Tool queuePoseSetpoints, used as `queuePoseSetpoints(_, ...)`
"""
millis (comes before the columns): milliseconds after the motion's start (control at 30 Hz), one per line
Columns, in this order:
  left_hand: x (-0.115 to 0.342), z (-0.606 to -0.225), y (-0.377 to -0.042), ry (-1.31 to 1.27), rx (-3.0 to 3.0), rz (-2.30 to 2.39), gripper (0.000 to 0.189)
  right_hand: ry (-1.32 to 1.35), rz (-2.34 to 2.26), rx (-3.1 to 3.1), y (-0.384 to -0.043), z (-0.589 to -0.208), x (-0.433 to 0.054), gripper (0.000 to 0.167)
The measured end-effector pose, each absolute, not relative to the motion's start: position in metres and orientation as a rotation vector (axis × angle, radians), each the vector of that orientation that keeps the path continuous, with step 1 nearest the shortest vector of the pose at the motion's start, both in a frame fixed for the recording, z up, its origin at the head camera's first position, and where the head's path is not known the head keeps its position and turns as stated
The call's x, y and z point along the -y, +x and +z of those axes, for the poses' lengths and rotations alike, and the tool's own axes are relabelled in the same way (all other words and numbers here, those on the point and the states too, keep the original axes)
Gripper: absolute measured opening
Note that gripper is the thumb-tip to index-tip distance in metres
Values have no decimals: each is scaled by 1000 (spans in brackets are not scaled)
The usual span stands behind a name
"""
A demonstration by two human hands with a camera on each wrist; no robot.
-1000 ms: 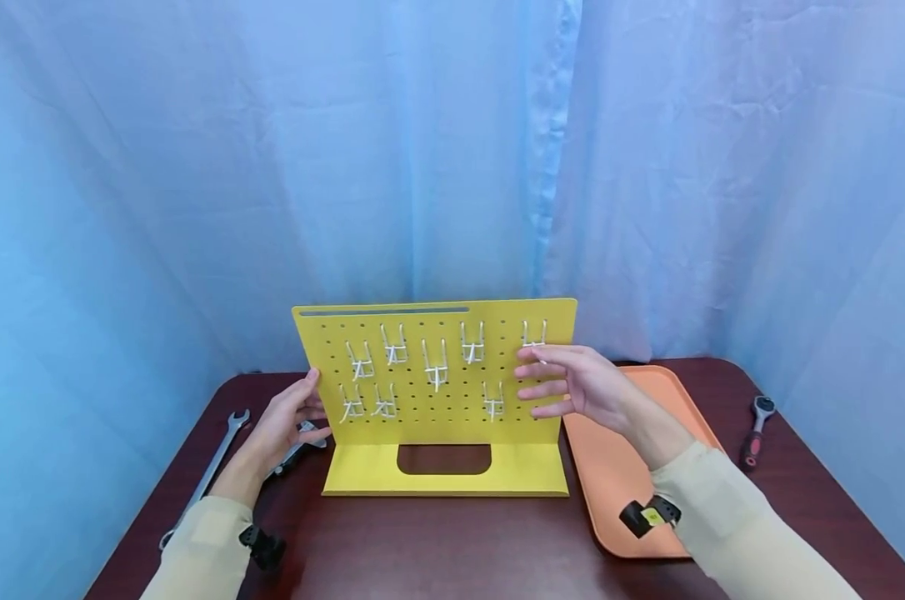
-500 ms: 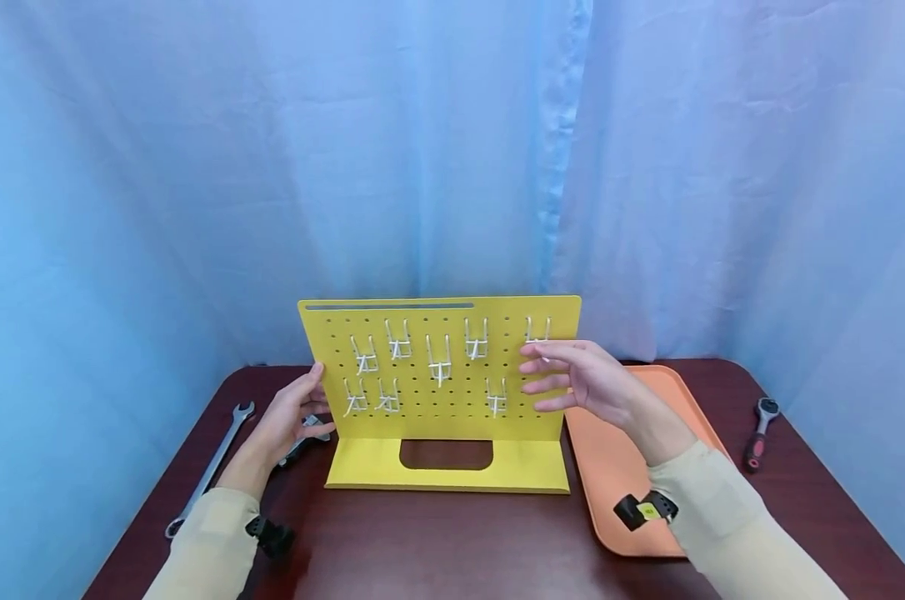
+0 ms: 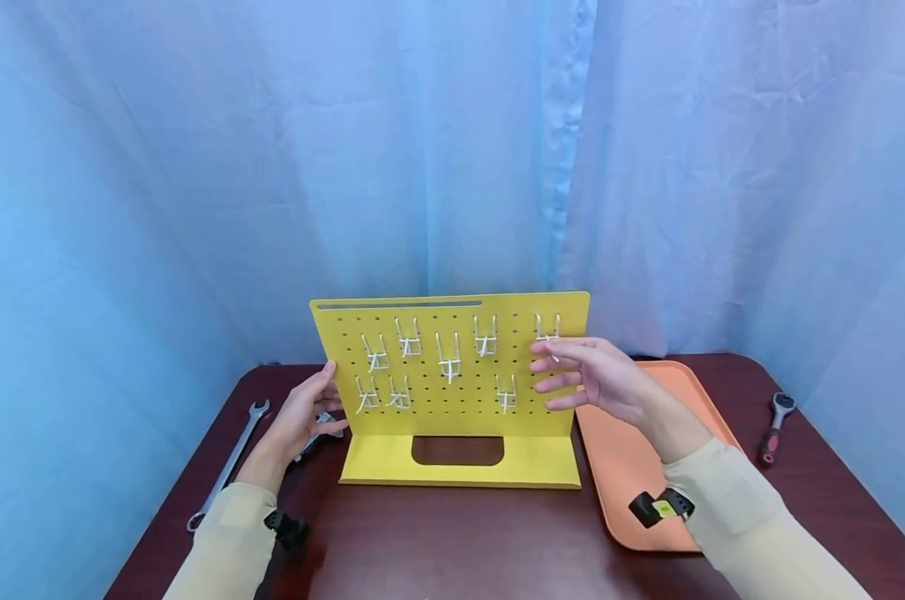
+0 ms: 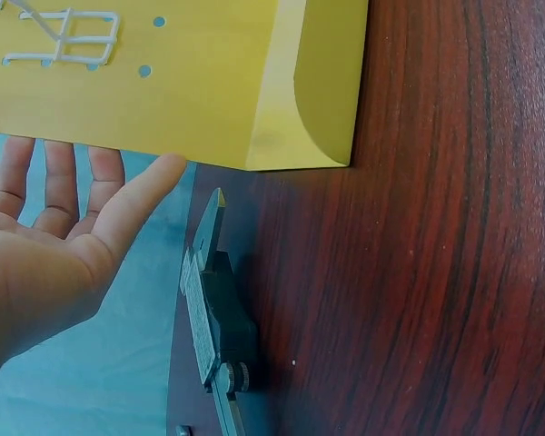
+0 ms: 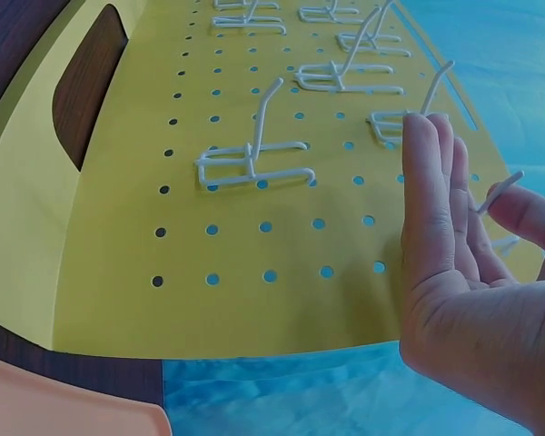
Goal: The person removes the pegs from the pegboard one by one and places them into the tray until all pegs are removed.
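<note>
A yellow pegboard [image 3: 463, 421] stands upright on its folded base, with several white wire hooks [image 3: 448, 367] set in its holes. My left hand [image 3: 306, 412] is at the board's left edge, fingers extended and thumb [image 4: 159, 177] at the rim; whether the fingertips reach behind the board is hidden. Just beside that hand a caliper [image 4: 220, 313] lies on the table. In front of the board's upper right part is my right hand [image 3: 598, 379], its fingers straight and spread. The prong of the top right hook [image 5: 501, 191] sticks out beside my right thumb, without a visible pinch.
An orange tray [image 3: 647, 500] lies right of the board, under my right forearm. A combination wrench [image 3: 227, 467] is at the table's left, and a ratchet [image 3: 775, 429] with a red and black handle at its far right. Pale blue curtains [image 3: 452, 150] surround the table.
The whole scene has shifted to the right and slightly up in the head view. Both hands keep about the same places relative to the board.
</note>
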State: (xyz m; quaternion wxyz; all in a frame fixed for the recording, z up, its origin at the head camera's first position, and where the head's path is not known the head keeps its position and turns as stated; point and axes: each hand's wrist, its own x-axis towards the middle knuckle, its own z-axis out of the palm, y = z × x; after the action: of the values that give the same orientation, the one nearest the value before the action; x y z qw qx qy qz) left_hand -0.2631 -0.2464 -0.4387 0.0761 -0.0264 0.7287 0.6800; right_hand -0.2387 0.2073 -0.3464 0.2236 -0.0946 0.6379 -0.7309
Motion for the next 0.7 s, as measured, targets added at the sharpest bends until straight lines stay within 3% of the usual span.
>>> queuePoseSetpoints(700,246,-438,-264,-50,-2196,2011,72,-280,-2001,-1765,-234,-340,-209,39)
